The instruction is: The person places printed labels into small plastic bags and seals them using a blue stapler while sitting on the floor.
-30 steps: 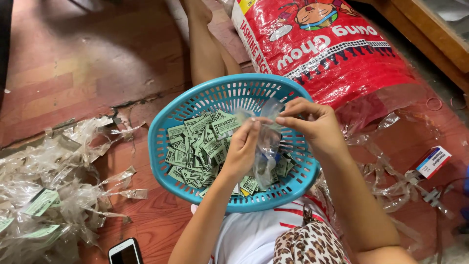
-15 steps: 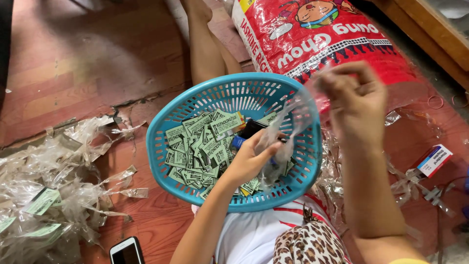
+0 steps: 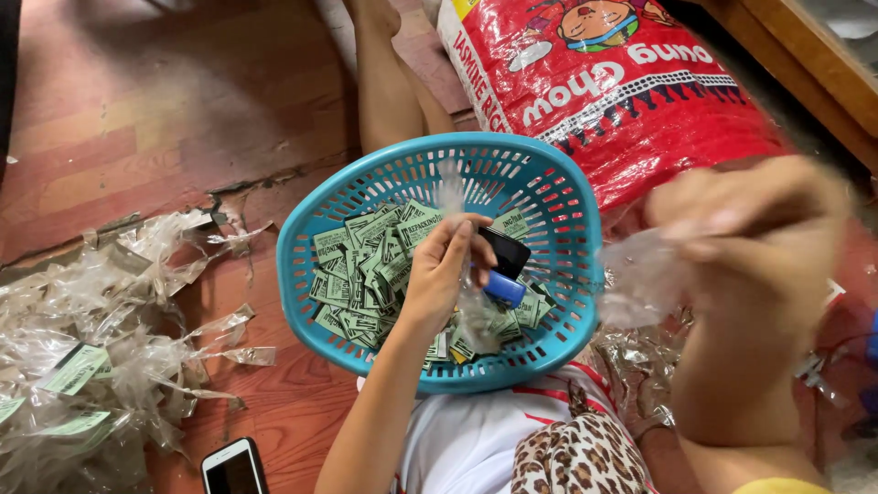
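Observation:
A round blue plastic basket (image 3: 311,229) rests on my lap and holds several small green paper slips (image 3: 366,265). My left hand (image 3: 444,265) is over the basket and grips a small black and blue object (image 3: 503,265) with a strip of clear plastic trailing from it. My right hand (image 3: 750,238), blurred by motion, is out to the right of the basket and holds a torn piece of clear plastic wrap (image 3: 640,279).
A heap of crumpled clear plastic wrappers (image 3: 101,329) with a few green slips lies on the wooden floor at left. A red printed sack (image 3: 613,82) lies behind the basket. A phone (image 3: 233,468) lies at the bottom edge. More plastic scraps (image 3: 640,366) lie at right.
My right hand has pulled away from the left, swinging out to the right with a torn piece of clear plastic. My left hand stays over the basket with the small object.

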